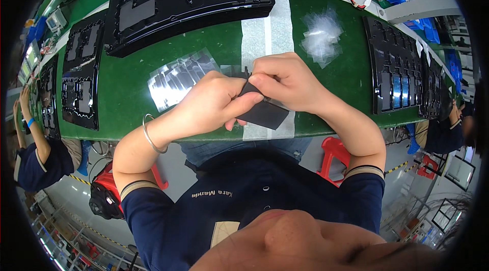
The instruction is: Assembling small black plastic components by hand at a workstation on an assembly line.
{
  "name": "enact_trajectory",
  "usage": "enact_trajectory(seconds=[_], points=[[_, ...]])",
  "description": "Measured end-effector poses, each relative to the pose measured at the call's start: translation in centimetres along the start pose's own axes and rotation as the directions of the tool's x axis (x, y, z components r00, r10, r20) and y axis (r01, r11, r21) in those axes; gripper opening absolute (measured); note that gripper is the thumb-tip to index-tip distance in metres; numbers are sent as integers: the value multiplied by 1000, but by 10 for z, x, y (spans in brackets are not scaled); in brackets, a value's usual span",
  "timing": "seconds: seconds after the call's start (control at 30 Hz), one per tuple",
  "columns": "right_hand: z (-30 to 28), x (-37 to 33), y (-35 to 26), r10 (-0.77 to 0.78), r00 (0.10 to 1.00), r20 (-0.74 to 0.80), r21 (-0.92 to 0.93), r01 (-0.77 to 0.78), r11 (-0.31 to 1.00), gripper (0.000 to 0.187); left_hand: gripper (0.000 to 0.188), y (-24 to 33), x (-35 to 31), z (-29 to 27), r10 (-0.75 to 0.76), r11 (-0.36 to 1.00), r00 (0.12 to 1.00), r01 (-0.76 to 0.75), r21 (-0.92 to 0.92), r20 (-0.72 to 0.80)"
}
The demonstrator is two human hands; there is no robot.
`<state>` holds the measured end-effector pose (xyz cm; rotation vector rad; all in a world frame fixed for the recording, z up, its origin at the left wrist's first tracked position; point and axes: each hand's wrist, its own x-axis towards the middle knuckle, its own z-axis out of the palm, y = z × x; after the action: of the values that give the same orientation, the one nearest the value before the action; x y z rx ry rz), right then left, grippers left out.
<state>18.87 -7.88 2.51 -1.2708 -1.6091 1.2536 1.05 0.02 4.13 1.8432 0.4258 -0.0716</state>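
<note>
Over the near edge of the green table, both hands grip a flat black rectangular piece (266,114). My left hand (216,99) is closed on its left side, the thumb lying across its upper face. Closed on the far end is my right hand (285,81), its thumb bent against the piece. A small dark bit sticks up between the hands; my fingers hide what it is. Just beyond my left hand lies a shiny sheet of clear film (175,80) with strips on it. Under the hands runs a whitish strip (267,21) along the tabletop.
A stack of black moulded trays (193,21) stands at the far left. More black trays lie at the left (81,75) and right (395,67). Loose clear film pieces (322,36) are heaped right of the strip. Red stools (334,156) stand below; other people sit at both sides.
</note>
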Motion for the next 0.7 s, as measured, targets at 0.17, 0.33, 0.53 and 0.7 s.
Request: enact_trajectory(seconds=[0.17,0.33,0.53,0.7], points=[[-5,-4,3,-47,981,-191,206,87,975,14,20,1,2,6,12,974,993,-38,-221,-117],[-9,-11,0,-235,921,-311,69,268,961,28,16,-2,1,9,-17,922,978,-65,-383,-207],[-1,-11,-5,-240,897,-371,19,266,964,29,17,-4,-1,9,27,931,972,-109,-347,-234],[0,-10,-3,-306,888,-344,-80,297,952,28,17,-5,-1,10,74,937,966,-153,-315,-248]])
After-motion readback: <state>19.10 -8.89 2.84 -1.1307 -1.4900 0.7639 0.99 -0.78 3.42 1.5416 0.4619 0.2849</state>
